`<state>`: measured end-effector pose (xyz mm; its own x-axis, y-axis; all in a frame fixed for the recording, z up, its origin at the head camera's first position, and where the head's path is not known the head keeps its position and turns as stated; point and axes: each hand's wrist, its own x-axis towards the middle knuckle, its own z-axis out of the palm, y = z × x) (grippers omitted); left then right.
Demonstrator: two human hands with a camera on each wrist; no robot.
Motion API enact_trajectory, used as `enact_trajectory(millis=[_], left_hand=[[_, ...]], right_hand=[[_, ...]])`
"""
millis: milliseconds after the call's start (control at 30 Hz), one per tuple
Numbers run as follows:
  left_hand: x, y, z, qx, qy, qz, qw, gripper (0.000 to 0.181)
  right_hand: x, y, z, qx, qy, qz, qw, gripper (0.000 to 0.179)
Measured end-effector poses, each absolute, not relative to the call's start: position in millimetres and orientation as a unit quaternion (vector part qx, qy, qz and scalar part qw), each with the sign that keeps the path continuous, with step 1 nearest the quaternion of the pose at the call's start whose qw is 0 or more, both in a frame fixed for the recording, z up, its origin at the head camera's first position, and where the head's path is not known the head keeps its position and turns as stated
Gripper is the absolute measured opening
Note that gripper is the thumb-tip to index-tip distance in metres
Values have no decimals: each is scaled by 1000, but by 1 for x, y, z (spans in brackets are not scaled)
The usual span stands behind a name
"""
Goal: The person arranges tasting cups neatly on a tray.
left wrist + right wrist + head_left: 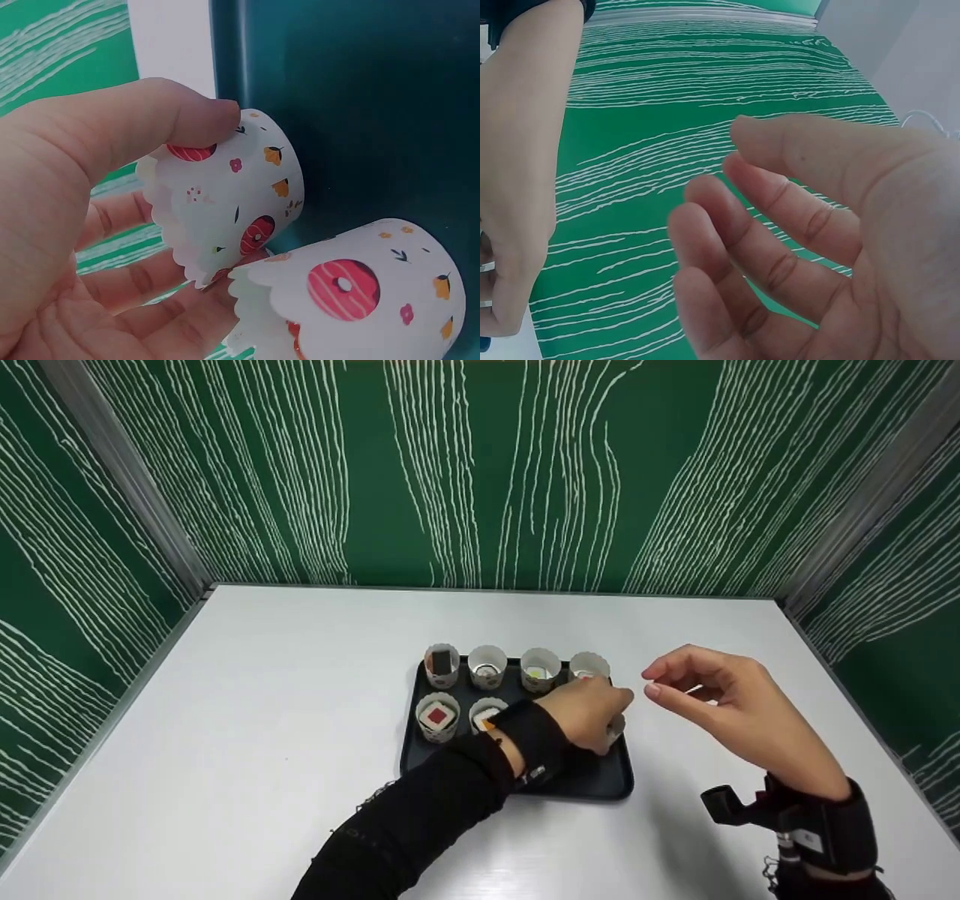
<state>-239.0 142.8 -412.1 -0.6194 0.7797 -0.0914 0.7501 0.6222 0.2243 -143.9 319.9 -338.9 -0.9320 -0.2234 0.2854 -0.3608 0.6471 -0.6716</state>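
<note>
My left hand reaches across the right part of a black tray. It grips a white paper baking cup printed with doughnuts and flowers, thumb on the near side and fingers behind. Close by stands a second doughnut-print cup; in the head view a far-right back cup is partly covered by my left hand. Raised to the right of the tray, my right hand holds nothing, its fingers loosely curved and the thumb apart from the fingertips.
The back row also has a cup with a dark square piece and two more cups, one being this cup. In front are a cup with a red-centred piece and another cup. Green white-streaked panels enclose the white table.
</note>
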Motion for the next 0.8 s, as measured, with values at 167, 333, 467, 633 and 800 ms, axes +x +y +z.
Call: enact_trajectory(millis=[167, 333, 467, 633, 800], left_hand=[[-240, 144, -414, 426, 896, 82, 96, 30], [-238, 143, -414, 424, 894, 93, 106, 28], [-237, 143, -414, 422, 895, 93, 110, 27], [-237, 145, -415, 421, 895, 94, 113, 27], [-237, 143, -417, 420, 898, 80, 102, 41]], right_hand=[[-144, 319, -339, 158, -904, 388, 84, 7], [-145, 318, -341, 160, -904, 389, 79, 7], [-146, 318, -342, 162, -905, 387, 74, 7], [-148, 318, -343, 168, -905, 384, 73, 7], [-148, 320, -343, 161, -907, 384, 67, 7]])
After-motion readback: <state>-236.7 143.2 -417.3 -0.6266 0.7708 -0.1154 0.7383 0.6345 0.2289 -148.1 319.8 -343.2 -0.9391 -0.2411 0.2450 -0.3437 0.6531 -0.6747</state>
